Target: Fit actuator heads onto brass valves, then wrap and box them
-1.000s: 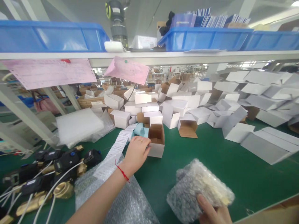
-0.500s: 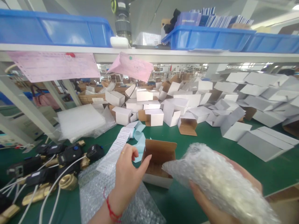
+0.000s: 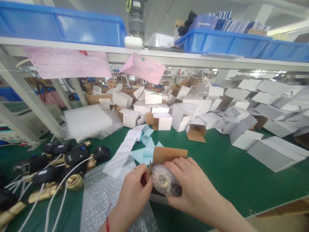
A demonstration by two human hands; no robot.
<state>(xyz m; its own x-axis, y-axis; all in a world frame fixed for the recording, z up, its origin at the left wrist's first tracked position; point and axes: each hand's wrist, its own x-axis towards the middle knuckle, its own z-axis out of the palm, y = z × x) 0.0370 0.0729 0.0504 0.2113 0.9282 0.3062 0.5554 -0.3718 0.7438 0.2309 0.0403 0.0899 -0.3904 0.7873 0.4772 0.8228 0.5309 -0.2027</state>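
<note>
The bubble-wrapped brass part point(image 3: 165, 184) lies at the mouth of a small open box point(image 3: 169, 154) on the green table point(image 3: 229, 174). The right hand point(image 3: 193, 190) is curled around the part, and the left hand point(image 3: 136, 193) pinches the box's side wall. The part looks heavy, and its soft wrap looks slippery, so a grip around the middle suits best. Loose bubble wrap point(image 3: 106, 196) and brass valves point(image 3: 72, 182) lie to the left.

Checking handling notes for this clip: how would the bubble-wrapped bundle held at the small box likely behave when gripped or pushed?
The bundle is probably heavy for its size: a brass-coloured ring shows through the wrap. The wrap likely gives softly under the right hand and may slip a little. Being rounded, it could roll if set loose.
</note>
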